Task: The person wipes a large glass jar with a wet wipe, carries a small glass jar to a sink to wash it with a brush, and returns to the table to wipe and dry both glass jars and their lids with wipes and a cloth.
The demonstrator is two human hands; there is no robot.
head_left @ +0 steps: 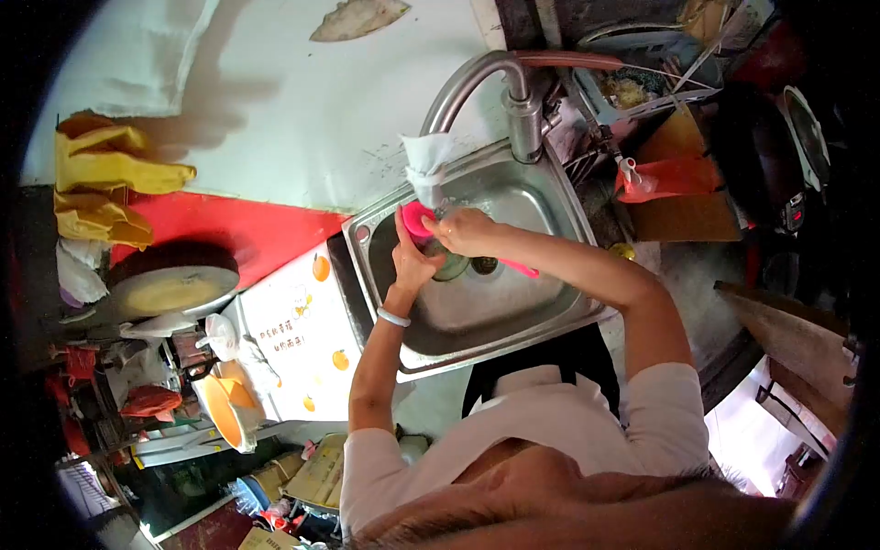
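Under the faucet, a bright pink round item (pixel 417 219), perhaps a cup or lid, is between my two hands. My left hand (pixel 417 264) grips it from the left, with a finger stretched up along its side. My right hand (pixel 466 231) has its fingers closed at the item's right edge; its exact grip is partly hidden. Below my hands, a greenish see-through object (pixel 453 267) lies in the metal sink (pixel 458 316), partly covered. A thin pink handle-like piece (pixel 520 268) shows beneath my right forearm.
A curved metal faucet (pixel 522 115) with white cloth (pixel 426 156) round its spout stands over the sink. Yellow rubber gloves (pixel 105 179) hang at left, near a round pan (pixel 174 284). An orange-and-white container (pixel 227 412) is lower left. A grey basket (pixel 632 78) stands back right.
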